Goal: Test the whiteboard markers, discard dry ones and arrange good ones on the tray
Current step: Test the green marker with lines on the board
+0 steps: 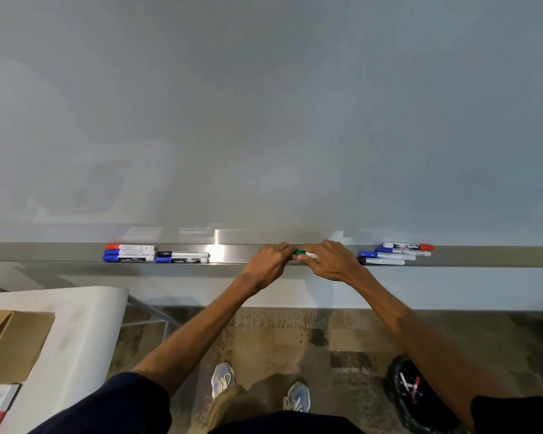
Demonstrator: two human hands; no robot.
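Holding the green marker [303,253] from both ends: left grip [268,261] has its fingers curled on the green cap end, right grip [329,261] is wrapped round the white barrel. Both are closed on it, just above the tray [229,254] and about mid-span. Cap is either coming off or going on, can't tell which, and the tip is hidden. Risks from here: a hard pull pops the cap loose, and the ledge is narrow, so cap or marker could drop to the floor [279,339]. The right forearm sits close over the right-hand pile [395,253], so a jerk on release could sweep those off. A half-seated cap would dry out a good pen. The two piles also look alike, so setting this one down on the wrong side mixes the sorted and unsorted. Tray is a metal ledge along the bottom of the whiteboard [264,120], with glare at the centre. The left set [156,254] lies in neat parallel rows with red, blue and black caps. The right-hand pile is looser and fanned, likely the untested ones. No test strokes are visible on the board. A black-lined bin [392,399] stands on the floor at lower right with a few markers [409,386] inside. A white worktop [76,339] at lower left carries an open cardboard box [10,343]. Floor is mottled carpet.
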